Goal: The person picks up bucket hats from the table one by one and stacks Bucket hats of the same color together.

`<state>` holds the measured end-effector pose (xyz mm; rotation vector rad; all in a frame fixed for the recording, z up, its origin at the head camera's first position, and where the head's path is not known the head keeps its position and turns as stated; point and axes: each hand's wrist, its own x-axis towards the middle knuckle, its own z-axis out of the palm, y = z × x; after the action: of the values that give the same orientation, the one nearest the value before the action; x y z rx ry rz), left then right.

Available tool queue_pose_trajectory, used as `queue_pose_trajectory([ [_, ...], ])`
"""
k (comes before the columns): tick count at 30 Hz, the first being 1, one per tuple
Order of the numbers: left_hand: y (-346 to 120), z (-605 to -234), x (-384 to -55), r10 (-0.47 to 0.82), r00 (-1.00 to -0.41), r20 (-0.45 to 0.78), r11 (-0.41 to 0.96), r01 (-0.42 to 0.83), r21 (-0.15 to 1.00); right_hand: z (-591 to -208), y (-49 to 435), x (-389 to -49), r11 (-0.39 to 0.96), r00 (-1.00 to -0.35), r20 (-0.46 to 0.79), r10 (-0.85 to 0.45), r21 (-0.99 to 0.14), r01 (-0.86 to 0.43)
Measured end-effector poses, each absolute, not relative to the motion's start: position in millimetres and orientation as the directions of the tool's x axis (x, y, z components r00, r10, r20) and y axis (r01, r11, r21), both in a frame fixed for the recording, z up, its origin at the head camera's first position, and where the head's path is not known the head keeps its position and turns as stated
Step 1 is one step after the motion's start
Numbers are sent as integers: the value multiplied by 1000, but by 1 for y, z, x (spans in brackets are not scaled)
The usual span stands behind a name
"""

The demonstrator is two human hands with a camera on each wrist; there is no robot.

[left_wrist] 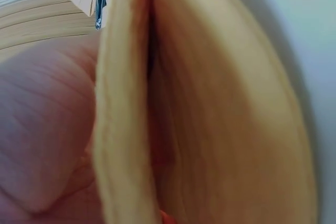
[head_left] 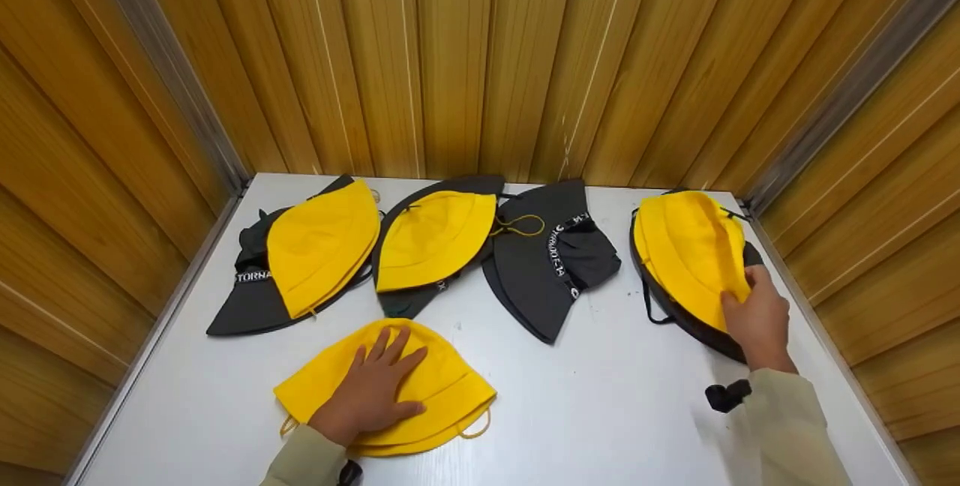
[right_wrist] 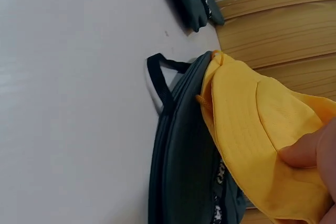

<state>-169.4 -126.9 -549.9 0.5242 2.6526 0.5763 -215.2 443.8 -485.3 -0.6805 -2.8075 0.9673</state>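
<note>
My left hand [head_left: 375, 388] lies with spread fingers on a yellow bucket hat [head_left: 442, 366] that is folded flat at the front of the table. The left wrist view looks into that hat's brim [left_wrist: 220, 108], which gapes a little. At the right, my right hand [head_left: 761, 317] pinches the crown of another yellow bucket hat [head_left: 682, 253], the thumb pressed on its cloth. Beneath that hat lies a black bucket hat [right_wrist: 184, 145] with a black strap loop [right_wrist: 160, 80] sticking out.
Along the back lie a yellow hat [head_left: 326, 246] over a black hat [head_left: 247, 313], another yellow hat [head_left: 435, 238] over a black hat [head_left: 457, 186], and a black hat [head_left: 532, 261] with a lettered band. Wood-look walls [head_left: 450, 58] enclose the white table [head_left: 600, 396].
</note>
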Motion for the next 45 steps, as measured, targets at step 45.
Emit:
queue_pose_trajectory([
  [45, -113, -474, -190, 351, -936, 25, 763, 302, 571, -345, 309, -154, 756, -879, 475, 44, -591, -282],
])
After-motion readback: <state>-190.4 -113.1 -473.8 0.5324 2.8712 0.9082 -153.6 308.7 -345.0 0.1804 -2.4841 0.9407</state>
